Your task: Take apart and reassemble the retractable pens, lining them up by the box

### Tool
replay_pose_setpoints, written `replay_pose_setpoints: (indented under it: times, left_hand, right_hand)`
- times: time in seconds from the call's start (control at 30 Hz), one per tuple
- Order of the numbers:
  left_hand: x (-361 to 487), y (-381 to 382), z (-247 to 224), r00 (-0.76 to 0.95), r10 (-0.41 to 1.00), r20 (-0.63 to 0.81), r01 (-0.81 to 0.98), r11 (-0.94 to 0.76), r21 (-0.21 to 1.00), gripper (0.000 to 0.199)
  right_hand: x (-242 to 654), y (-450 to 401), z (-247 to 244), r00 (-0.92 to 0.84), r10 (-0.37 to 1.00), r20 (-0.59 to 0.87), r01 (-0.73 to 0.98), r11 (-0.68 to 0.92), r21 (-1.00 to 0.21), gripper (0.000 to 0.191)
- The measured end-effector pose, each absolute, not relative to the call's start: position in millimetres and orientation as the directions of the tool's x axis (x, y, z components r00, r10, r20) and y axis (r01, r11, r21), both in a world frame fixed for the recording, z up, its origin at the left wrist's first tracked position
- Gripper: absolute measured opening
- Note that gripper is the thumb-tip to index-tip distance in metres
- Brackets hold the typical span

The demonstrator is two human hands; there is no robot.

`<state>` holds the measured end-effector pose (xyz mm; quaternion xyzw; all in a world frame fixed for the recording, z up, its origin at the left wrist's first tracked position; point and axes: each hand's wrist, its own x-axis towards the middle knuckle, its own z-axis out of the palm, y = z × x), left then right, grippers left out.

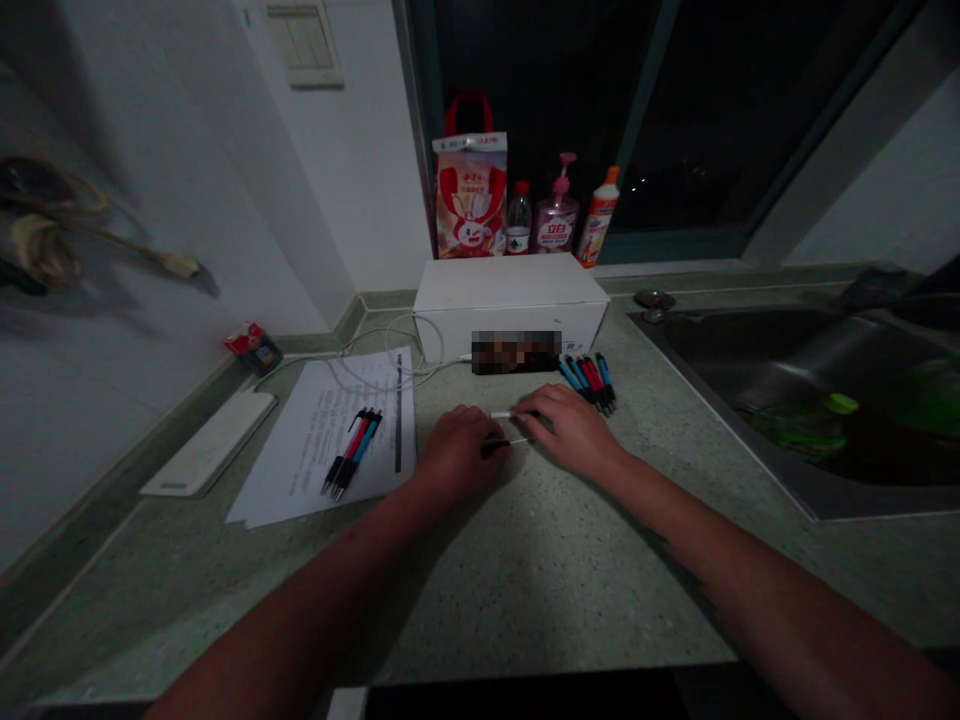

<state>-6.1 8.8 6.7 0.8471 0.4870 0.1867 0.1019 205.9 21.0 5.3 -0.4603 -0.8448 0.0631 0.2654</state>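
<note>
Head view: left hand (457, 452), right hand (574, 432) grip pen parts (504, 414).

A white cardboard box (510, 300) on the speckled green bench (570, 600), a red-handled printed bag (470, 190), a water bottle (518, 220), a pump bottle (556, 220) and an orange-capped bottle (598, 218) behind it, a steel sink (705, 345) with something green inside, printed paper sheets (300, 450), a white cable (390, 350), a flat white panel (210, 443)

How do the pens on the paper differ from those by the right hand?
The pens on the paper lie on printed sheets; the pens by the right hand lie on the speckled countertop. The first bundle tightly; the second fan out at one end. Both show red and blue barrels.
</note>
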Motion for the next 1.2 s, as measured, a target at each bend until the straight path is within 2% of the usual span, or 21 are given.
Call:
replay_pose_setpoints:
  times: [0.1,0.23,0.47,0.7,0.97,1.2]
  left_hand:
    - [-5,7,6,0.495,0.845,0.205,0.787,-0.535,0.307,0.01]
    - [-6,9,5,0.463,0.855,0.232,0.78,-0.518,0.352,0.013]
    - [-12,11,7,0.413,0.886,0.211,0.806,-0.463,0.369,0.015]
    - [-19,15,9,0.381,0.897,0.223,0.854,-0.434,0.287,0.02]
    - [-15,12,5,0.448,0.866,0.221,0.819,-0.497,0.286,0.016]
    - [-15,13,6,0.397,0.889,0.227,0.821,-0.455,0.345,0.019]
  right_hand:
    - [204,15,10,-0.523,0.779,0.345,0.723,0.621,-0.305,0.016]
    - [199,13,9,-0.603,0.748,0.277,0.703,0.662,-0.258,0.013]
    - [207,18,7,-0.531,0.801,0.277,0.783,0.589,-0.201,0.013]
    - [217,20,12,-0.453,0.84,0.298,0.818,0.525,-0.235,0.011]
    - [212,17,11,-0.515,0.812,0.277,0.787,0.575,-0.224,0.014]
    - [218,20,12,-0.487,0.833,0.262,0.799,0.546,-0.252,0.012]
